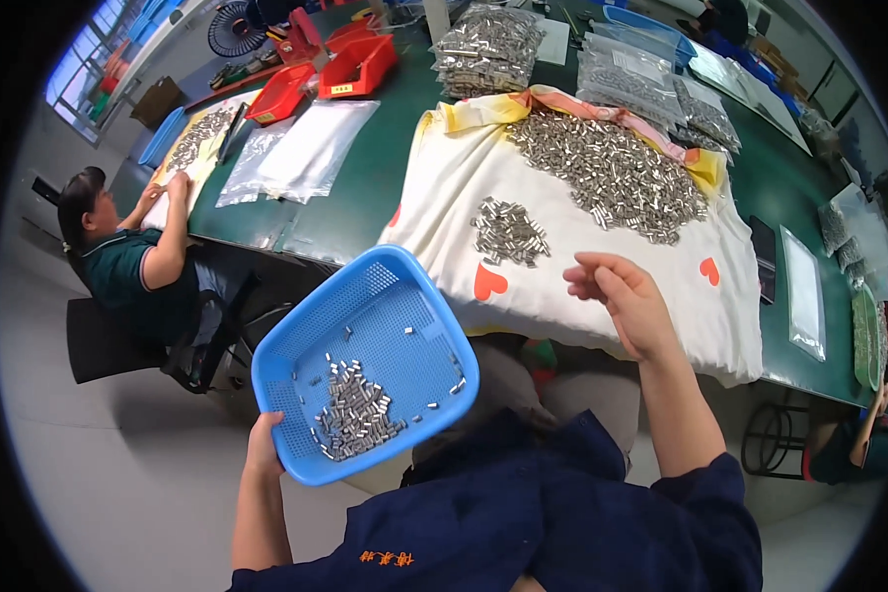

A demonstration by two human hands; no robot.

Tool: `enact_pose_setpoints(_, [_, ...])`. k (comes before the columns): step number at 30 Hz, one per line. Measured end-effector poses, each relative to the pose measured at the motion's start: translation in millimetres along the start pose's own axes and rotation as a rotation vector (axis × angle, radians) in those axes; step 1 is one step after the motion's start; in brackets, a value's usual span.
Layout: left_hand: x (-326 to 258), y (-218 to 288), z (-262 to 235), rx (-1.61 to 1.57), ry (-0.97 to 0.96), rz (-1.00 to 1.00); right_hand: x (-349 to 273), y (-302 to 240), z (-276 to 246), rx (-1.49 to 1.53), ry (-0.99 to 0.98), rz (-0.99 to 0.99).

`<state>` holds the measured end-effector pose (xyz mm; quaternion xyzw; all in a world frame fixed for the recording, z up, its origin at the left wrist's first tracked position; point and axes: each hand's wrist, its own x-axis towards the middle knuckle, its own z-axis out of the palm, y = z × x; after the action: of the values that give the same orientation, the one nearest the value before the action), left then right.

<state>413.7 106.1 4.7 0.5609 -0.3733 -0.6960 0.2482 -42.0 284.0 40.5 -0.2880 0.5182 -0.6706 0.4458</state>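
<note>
Left hand [265, 442] grips blue basket [395, 345] of metal pieces [353, 409]; right hand [629, 301] half-open, empty

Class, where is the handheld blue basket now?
In the head view, the blue basket is left of centre, gripped at its lower-left corner by the left hand, near the left edge of the white cloth.

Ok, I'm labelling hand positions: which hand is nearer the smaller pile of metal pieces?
Right: the right hand is to the right of the smaller pile; the left hand is farther off, holding the blue basket by its edge.
</note>
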Motion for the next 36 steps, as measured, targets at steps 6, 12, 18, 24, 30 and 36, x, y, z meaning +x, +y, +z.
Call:
enact_pose_setpoints(6, [-5.4, -6.2, -3.6, 0.07, -0.18, -0.039, 23.9, 6.0, 11.0, -0.132, -0.007, -0.032])
enact_pose_setpoints(12, [29.7, -4.1, 45.5, 0.304, -0.166, -0.209, 44.8, 26.3, 22.4, -0.326, 0.005, -0.163])
enact_pose_setpoints(18, [81.6, -20.1, 109.2, 0.309, -0.478, -0.215, 71.3, 31.3, 11.1, -0.516, 0.055, -0.254])
enact_pose_setpoints(24, [96.1, -43.3, 167.8, 0.23, -0.61, -0.178, 114.0, 42.5, 12.8, -1.177, -0.099, -0.431])
enact_pose_setpoints(30, [110.4, -53.8, 179.5, 0.203, -0.634, -0.187, 145.0, 50.3, 24.7, -1.37, -0.324, -0.497])
enact_pose_setpoints(36, [115.9, -51.6, 178.5, 0.153, -0.632, -0.164, 127.8, 45.2, 24.0, -1.348, -0.4, -0.434])
